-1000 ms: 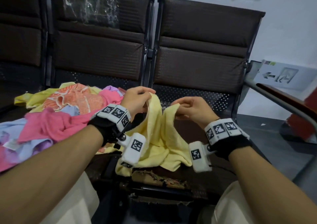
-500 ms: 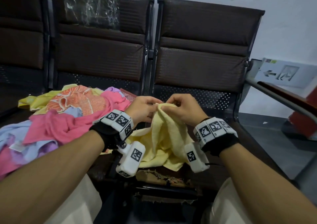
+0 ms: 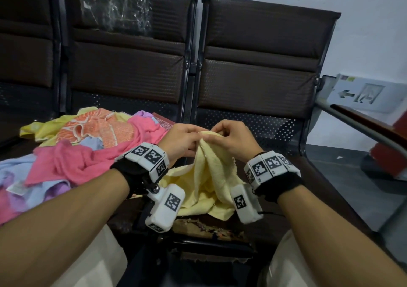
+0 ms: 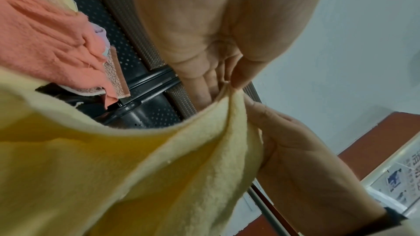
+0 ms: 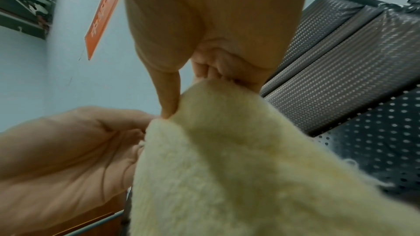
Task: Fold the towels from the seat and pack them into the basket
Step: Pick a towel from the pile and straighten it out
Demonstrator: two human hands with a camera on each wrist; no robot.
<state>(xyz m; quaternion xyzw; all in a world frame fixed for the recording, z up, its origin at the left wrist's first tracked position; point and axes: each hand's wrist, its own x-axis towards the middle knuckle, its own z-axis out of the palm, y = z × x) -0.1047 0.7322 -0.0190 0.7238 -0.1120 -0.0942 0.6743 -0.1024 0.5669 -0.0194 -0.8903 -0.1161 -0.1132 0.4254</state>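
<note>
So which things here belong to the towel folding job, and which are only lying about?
Job:
- pale yellow terry towel, pinched by left hand and right hand
- heap of pink, orange and blue towels
- dark brown bench seat

Lying about:
- white arrow sign
- clear plastic wrap

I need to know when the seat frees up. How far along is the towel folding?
Early, it seems. Done: no folded towel and no basket shows. In hand: the left hand and right hand pinch the top edge of a yellow towel. Left: a loose pile of towels on the seat.
</note>
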